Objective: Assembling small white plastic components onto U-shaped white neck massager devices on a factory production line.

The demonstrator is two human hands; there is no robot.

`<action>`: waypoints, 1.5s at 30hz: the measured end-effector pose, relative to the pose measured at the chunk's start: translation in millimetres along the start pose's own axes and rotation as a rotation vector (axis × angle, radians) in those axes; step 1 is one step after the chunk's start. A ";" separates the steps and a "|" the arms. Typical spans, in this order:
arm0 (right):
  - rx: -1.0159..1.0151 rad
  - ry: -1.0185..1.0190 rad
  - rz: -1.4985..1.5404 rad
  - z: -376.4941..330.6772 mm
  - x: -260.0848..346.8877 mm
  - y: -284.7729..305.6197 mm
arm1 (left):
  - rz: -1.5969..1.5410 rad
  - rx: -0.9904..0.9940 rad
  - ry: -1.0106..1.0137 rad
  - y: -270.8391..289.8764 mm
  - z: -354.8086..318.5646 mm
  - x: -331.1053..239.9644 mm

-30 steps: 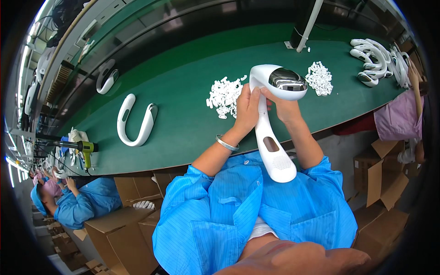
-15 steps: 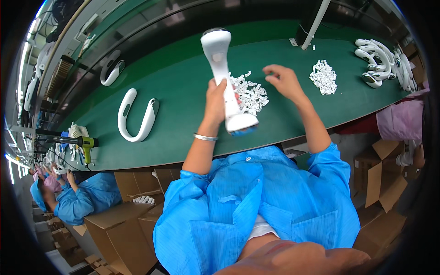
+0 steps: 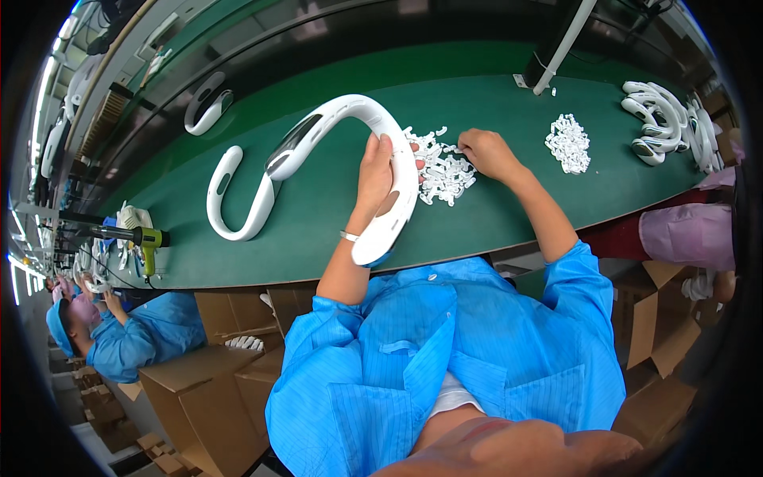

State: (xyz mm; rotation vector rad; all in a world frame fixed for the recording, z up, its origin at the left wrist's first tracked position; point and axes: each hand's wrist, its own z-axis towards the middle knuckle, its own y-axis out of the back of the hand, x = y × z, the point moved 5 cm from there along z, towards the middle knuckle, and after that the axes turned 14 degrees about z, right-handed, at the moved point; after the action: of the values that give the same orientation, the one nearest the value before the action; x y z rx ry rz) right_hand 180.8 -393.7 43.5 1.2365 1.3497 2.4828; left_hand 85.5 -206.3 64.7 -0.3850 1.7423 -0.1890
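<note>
The left hand (image 3: 375, 171) is closed around one arm of a white U-shaped neck fan (image 3: 350, 119), which is held above the green bench (image 3: 318, 215) with its bend at 12 o'clock and its near end pointing toward the worker's chest at 6 o'clock. The right hand (image 3: 486, 153) rests at the 3 o'clock edge of a pile of small white plastic parts (image 3: 441, 171), fingers bent down onto the pieces; whether a part is already pinched cannot be determined. For a clean pick, one piece should be separated from the pile with the fingertips rather than scooped, while the left hand keeps the fan steady and turned so its open side faces the picking hand. A second white neck fan (image 3: 238, 199) lies flat at 9 o'clock, a second pile of parts (image 3: 568, 143) at 2 o'clock, and a yellow-green power screwdriver (image 3: 139, 237) farther left.
</note>
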 end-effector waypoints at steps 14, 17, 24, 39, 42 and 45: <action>-0.229 -0.452 1.425 -11.7 45.0 32.1 | -0.154 0.137 -0.063 -59.2 28.7 14.9; -0.163 -0.401 1.223 -14.1 49.7 38.3 | 0.027 0.145 0.010 -73.2 23.1 24.2; -0.278 -0.130 0.967 -21.6 78.5 66.5 | 0.026 0.223 0.015 -88.0 22.1 21.9; -0.444 -0.289 1.275 -51.9 10.6 30.3 | 0.163 0.335 -0.232 -101.2 15.0 16.6; -0.234 -0.460 0.769 -43.3 49.3 56.1 | 0.323 0.250 -0.339 -94.5 10.0 11.6; -0.415 -0.345 0.804 -46.0 74.7 62.9 | 0.361 0.234 -0.492 -102.3 0.3 -3.9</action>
State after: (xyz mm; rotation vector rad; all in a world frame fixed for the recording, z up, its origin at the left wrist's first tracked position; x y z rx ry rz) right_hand 118.6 -434.1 121.9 2.2407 0.2310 2.5582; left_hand 102.0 -300.0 102.4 0.0589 1.2583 -0.0304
